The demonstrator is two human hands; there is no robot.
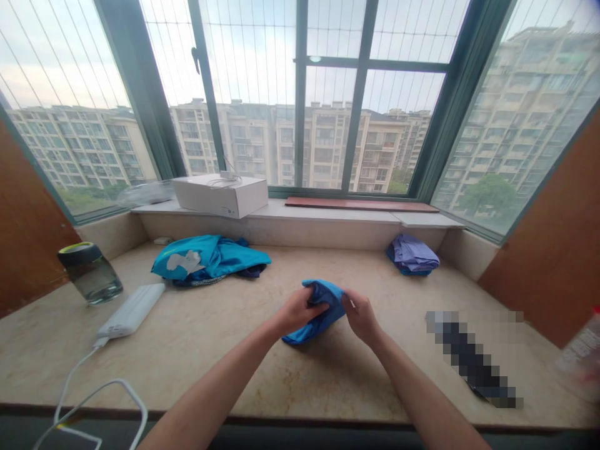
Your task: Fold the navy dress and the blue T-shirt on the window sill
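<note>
A piece of blue cloth (pixel 321 319) is held up just above the stone ledge, in the middle of the head view. My left hand (pixel 300 310) grips its left side, the thumb lying across the fabric. At the upper right edge, my right hand (pixel 360 315) pinches the same cloth between thumb and fingers. The cloth is partly folded, and its lower left part hangs near the ledge surface. What kind of garment it is I cannot tell.
Behind lie a bright blue clothing pile (pixel 210 259) and a folded purple-and-blue bundle (pixel 412 254). At left stand a water bottle (pixel 91 275) and a white power bank (pixel 131 310) with a cable. A blurred dark object (pixel 473 359) lies right, near a clear bottle (pixel 581 353). A white box (pixel 220 195) sits by the window.
</note>
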